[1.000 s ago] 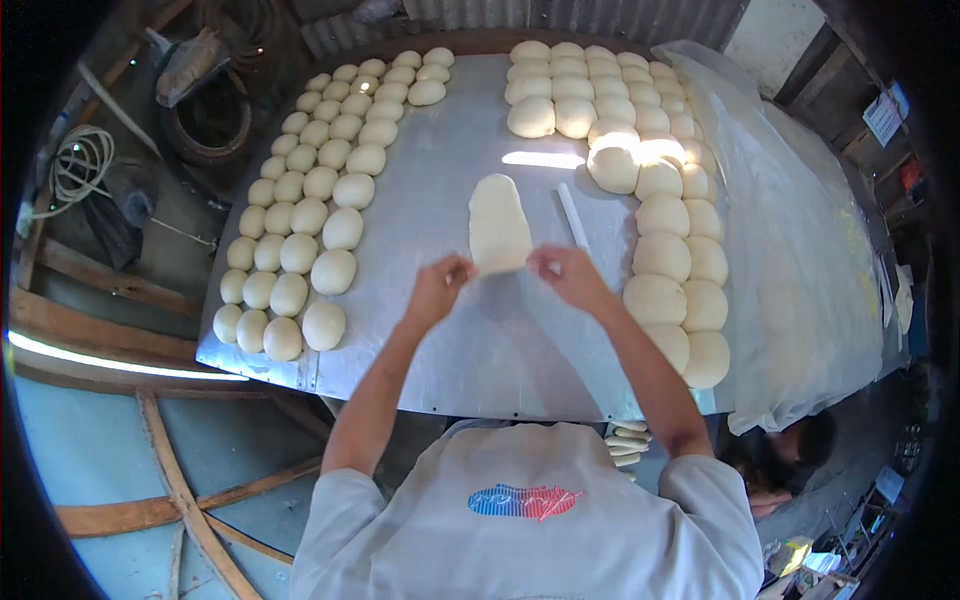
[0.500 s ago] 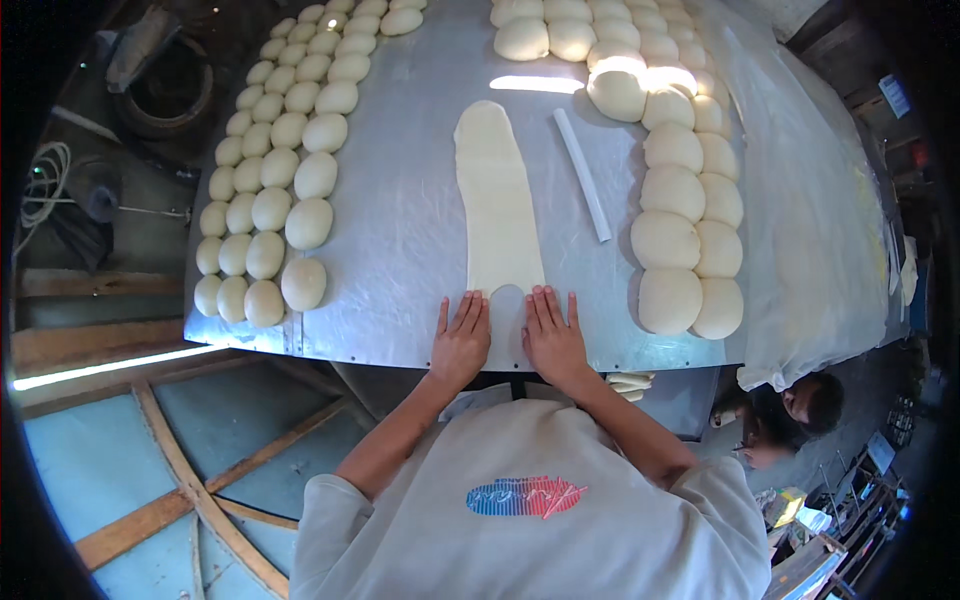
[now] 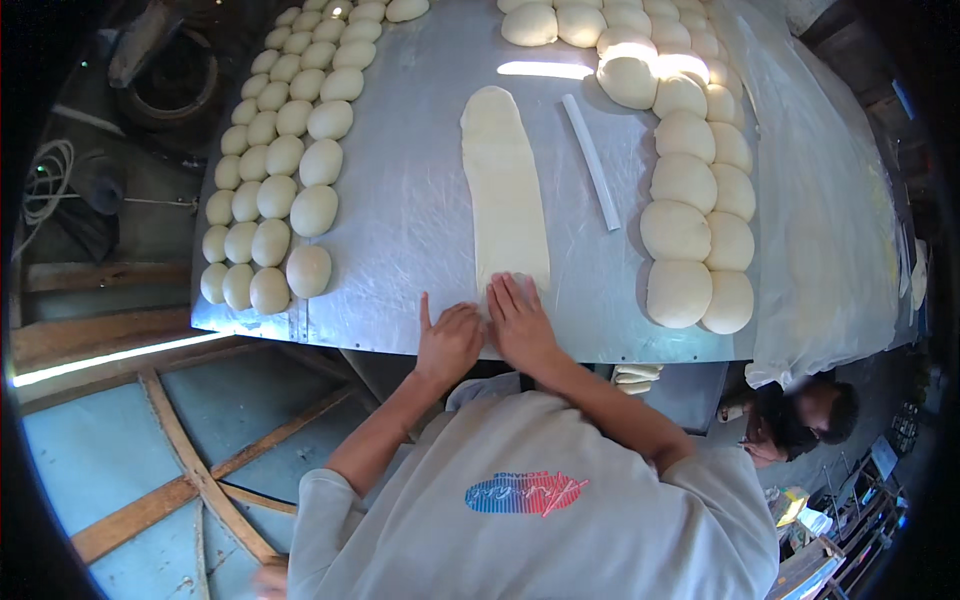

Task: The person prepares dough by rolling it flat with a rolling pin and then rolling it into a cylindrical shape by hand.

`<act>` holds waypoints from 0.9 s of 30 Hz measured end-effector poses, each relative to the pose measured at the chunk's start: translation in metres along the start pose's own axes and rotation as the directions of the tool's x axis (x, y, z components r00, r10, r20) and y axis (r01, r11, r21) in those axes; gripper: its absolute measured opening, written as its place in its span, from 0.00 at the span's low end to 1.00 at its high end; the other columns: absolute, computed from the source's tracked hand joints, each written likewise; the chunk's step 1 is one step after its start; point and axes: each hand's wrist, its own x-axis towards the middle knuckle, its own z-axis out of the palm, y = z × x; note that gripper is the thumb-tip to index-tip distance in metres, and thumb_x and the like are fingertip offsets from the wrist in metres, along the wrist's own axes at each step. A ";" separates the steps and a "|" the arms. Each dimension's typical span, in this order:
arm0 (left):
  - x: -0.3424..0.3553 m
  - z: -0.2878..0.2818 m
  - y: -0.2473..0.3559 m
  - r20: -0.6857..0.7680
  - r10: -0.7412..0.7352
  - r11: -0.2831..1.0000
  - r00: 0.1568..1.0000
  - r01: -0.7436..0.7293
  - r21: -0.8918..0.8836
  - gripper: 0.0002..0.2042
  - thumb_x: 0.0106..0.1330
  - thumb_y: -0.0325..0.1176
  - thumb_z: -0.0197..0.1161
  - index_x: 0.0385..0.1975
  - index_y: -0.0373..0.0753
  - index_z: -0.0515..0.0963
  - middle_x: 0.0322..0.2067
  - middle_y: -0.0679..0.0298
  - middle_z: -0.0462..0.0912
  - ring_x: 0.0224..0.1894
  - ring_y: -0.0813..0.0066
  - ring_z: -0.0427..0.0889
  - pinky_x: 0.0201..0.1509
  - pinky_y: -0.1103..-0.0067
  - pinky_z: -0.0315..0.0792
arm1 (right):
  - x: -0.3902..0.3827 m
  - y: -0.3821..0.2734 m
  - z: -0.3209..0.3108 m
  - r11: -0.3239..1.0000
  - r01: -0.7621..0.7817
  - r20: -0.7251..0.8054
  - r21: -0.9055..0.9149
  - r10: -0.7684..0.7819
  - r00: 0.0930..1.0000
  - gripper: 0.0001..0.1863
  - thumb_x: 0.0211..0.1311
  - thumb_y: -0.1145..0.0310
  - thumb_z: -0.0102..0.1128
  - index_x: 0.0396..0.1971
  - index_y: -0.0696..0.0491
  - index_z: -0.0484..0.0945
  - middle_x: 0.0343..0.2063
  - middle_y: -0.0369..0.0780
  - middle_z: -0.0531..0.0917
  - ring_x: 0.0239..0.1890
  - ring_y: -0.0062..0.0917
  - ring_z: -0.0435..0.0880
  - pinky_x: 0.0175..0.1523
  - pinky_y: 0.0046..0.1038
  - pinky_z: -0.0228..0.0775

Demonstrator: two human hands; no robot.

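Observation:
A long, flat strip of pale dough (image 3: 505,190) lies lengthwise on the metal table, rounded at its far end. My right hand (image 3: 522,325) rests palm down on its near end, fingers stretched out over the dough. Just left of it, my left hand (image 3: 450,342) is closed at the strip's near left corner, its little finger sticking out. What its curled fingers hold, if anything, is hidden. To the right of the strip lies a thin white rolling pin (image 3: 592,163), touched by neither hand.
Rows of round dough balls (image 3: 315,210) line the left side of the metal table (image 3: 400,200). Larger dough balls (image 3: 676,232) stand at the right and far side. Clear plastic sheeting (image 3: 810,220) drapes the right edge. Another person (image 3: 800,415) is low beyond it.
My left hand has gone from flat, spread fingers to curled ones. My right hand has shifted left and slightly forward onto the dough's near end, closer to the left hand.

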 end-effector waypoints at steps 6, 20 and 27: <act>0.013 0.016 -0.026 -0.210 0.060 0.991 0.976 -0.034 0.126 0.21 0.63 0.36 0.58 0.56 0.36 0.70 0.60 0.60 0.69 0.64 0.63 0.66 0.70 0.45 0.39 | -0.004 -0.005 -0.005 0.998 0.043 0.109 -0.038 -0.038 0.993 0.25 0.58 0.61 0.54 0.50 0.66 0.73 0.53 0.55 0.74 0.61 0.45 0.69 0.70 0.51 0.45; -0.007 0.030 -0.050 -0.117 0.053 0.988 0.992 -0.035 0.148 0.25 0.68 0.42 0.49 0.62 0.37 0.65 0.66 0.60 0.62 0.69 0.63 0.58 0.70 0.46 0.38 | 0.001 -0.008 -0.014 0.997 -0.067 0.105 0.049 0.062 0.993 0.27 0.55 0.61 0.57 0.49 0.68 0.74 0.52 0.58 0.75 0.60 0.45 0.71 0.69 0.52 0.48; -0.001 0.026 -0.045 -0.175 -0.007 0.992 0.985 0.029 0.122 0.22 0.66 0.39 0.53 0.58 0.40 0.69 0.64 0.64 0.65 0.68 0.69 0.60 0.70 0.47 0.39 | -0.009 0.000 -0.008 0.998 -0.050 0.114 -0.050 0.055 0.992 0.28 0.55 0.60 0.58 0.49 0.68 0.74 0.54 0.57 0.74 0.61 0.44 0.70 0.70 0.52 0.47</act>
